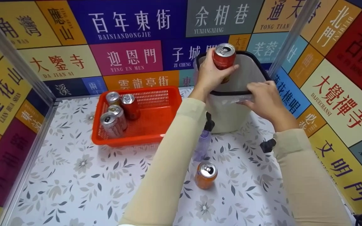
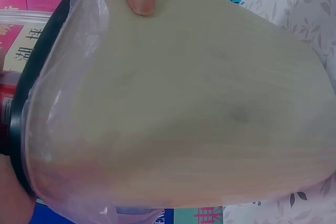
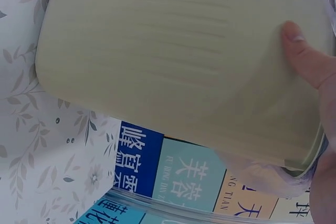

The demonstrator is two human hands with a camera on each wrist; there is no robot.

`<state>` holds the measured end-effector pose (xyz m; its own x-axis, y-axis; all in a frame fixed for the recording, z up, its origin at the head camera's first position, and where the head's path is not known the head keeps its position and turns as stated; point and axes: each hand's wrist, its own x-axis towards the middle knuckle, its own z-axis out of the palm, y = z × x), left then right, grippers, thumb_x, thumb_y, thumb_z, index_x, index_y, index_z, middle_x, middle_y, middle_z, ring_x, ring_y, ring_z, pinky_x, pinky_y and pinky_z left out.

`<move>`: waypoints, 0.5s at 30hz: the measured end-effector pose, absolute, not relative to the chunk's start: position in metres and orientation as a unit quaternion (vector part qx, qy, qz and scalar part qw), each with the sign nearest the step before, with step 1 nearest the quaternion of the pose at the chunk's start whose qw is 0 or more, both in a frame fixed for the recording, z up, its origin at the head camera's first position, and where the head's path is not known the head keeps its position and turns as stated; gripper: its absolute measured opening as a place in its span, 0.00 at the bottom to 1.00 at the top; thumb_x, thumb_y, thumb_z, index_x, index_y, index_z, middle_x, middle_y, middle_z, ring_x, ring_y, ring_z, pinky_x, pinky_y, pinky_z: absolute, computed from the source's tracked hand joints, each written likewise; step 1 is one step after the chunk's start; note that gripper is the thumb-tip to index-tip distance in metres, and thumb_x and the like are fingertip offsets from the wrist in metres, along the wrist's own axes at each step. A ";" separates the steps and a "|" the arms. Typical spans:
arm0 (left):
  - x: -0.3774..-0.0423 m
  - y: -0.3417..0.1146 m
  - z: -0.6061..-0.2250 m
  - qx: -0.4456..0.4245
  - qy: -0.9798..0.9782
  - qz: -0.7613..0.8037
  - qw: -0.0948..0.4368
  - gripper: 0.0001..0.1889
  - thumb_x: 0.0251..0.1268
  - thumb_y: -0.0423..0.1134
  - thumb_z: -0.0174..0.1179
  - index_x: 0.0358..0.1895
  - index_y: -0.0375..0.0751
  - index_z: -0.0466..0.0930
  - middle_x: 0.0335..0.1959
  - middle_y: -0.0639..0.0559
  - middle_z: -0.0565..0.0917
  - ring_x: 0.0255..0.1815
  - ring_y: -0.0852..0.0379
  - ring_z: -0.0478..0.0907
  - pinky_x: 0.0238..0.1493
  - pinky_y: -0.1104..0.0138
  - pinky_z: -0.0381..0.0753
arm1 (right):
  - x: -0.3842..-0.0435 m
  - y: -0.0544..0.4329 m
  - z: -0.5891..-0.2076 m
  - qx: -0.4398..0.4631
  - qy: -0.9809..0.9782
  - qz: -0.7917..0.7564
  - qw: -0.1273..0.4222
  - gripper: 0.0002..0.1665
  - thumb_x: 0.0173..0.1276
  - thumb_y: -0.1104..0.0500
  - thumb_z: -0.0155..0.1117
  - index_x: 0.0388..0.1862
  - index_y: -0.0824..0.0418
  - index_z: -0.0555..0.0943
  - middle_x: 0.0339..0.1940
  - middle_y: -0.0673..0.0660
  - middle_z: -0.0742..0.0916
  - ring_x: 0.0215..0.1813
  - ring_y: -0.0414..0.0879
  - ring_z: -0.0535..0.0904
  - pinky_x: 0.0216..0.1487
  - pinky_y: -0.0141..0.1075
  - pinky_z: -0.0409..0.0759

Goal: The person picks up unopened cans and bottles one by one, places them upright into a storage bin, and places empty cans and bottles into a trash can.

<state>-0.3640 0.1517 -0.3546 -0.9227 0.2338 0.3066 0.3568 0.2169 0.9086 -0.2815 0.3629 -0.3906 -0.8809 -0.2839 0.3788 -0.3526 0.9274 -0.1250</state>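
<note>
My left hand (image 1: 211, 73) grips a red drink can (image 1: 224, 58) with an opened top. It holds the can upright over the mouth of a cream waste bin (image 1: 228, 114), near the bin's left side. A black rim (image 1: 233, 93) runs round the bin, and a thin plastic liner (image 2: 79, 51) hangs over its outside. My right hand (image 1: 266, 99) holds the bin's near right rim, fingers over the edge and thumb (image 3: 297, 40) against the outer wall. Part of the red can (image 2: 7, 98) shows at the edge of the left wrist view.
A red plastic basket (image 1: 159, 121) stands left of the bin, with several cans (image 1: 115, 121) grouped at its left end. An orange can (image 1: 206, 175) stands upright on the floral tabletop (image 1: 83, 188). Behind my left forearm is a translucent purple item (image 1: 202, 147). Printed panels (image 1: 127, 56) enclose the table.
</note>
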 end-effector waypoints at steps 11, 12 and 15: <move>-0.365 0.153 -0.351 -0.180 -0.795 -0.578 0.037 0.45 0.60 0.47 0.81 0.76 0.51 0.63 0.70 0.54 0.78 0.69 0.61 0.74 0.71 0.67 0.74 | -0.283 0.362 -0.388 0.156 -0.968 0.093 0.171 0.23 0.67 0.53 0.80 0.33 0.60 0.73 0.32 0.61 0.85 0.40 0.61 0.80 0.65 0.63 0.67; -0.365 0.152 -0.351 -0.180 -0.798 -0.573 0.036 0.45 0.60 0.47 0.81 0.76 0.51 0.63 0.70 0.54 0.78 0.69 0.60 0.74 0.71 0.67 0.74 | -0.283 0.362 -0.389 0.156 -0.969 0.094 0.169 0.23 0.67 0.53 0.80 0.33 0.60 0.73 0.33 0.61 0.85 0.40 0.61 0.81 0.65 0.63 0.67; -0.365 0.153 -0.351 -0.184 -0.809 -0.558 0.034 0.46 0.60 0.46 0.81 0.78 0.50 0.62 0.71 0.53 0.77 0.70 0.60 0.74 0.72 0.67 0.74 | -0.283 0.363 -0.389 0.156 -0.969 0.097 0.165 0.22 0.68 0.53 0.80 0.34 0.61 0.74 0.34 0.62 0.86 0.42 0.62 0.81 0.66 0.64 0.67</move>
<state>-0.3650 0.1528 -0.3513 -0.9301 0.2596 0.2599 0.3351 0.3100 0.8897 -0.2833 0.3626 -0.3891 -0.8971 -0.2701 0.3496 -0.3338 0.9328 -0.1361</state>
